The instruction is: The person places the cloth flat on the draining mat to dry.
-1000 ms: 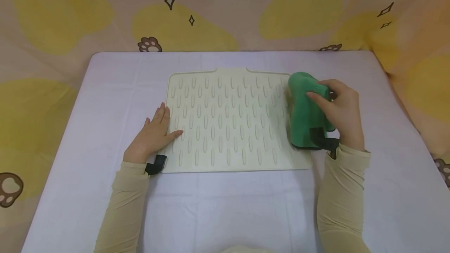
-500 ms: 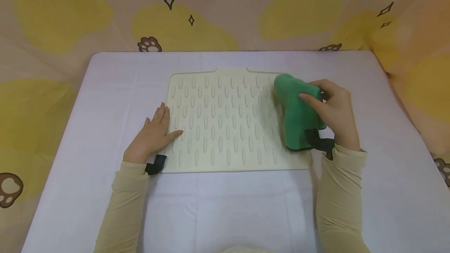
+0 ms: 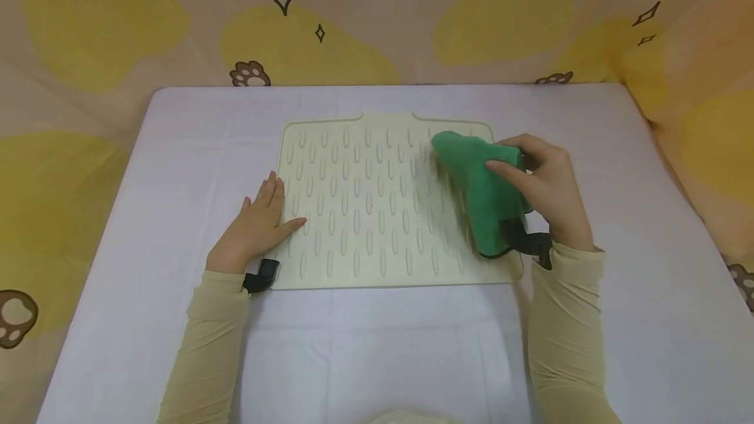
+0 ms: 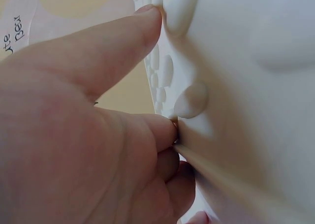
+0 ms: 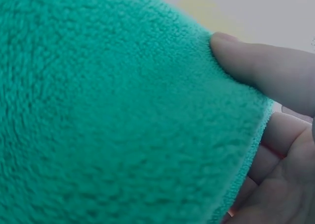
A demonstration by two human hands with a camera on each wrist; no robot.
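Note:
A green fuzzy cloth (image 3: 480, 188), folded or bunched, hangs from my right hand (image 3: 548, 182) over the right part of a cream mat with raised oval ridges (image 3: 377, 214). In the right wrist view the thumb lies on the near face of the cloth (image 5: 123, 111) and the other fingers are behind its edge. My left hand (image 3: 253, 228) lies at the mat's left edge, fingers straight, thumb on the mat. The left wrist view has the thumb and fingertips touching the ridged mat (image 4: 236, 111). Whether the cloth's lower edge touches the mat cannot be told.
The mat lies on a table with a white cover (image 3: 377, 345). A patterned curtain with yellow patches (image 3: 330, 38) stands behind the table and along its sides. A black wrist mount (image 3: 262, 276) sits at the left cuff, and another (image 3: 527, 239) overlaps the cloth on the right.
My right hand has moved left with the cloth, whose far end swings further left over the mat and uncovers the mat's right edge. The left hand has stayed in place.

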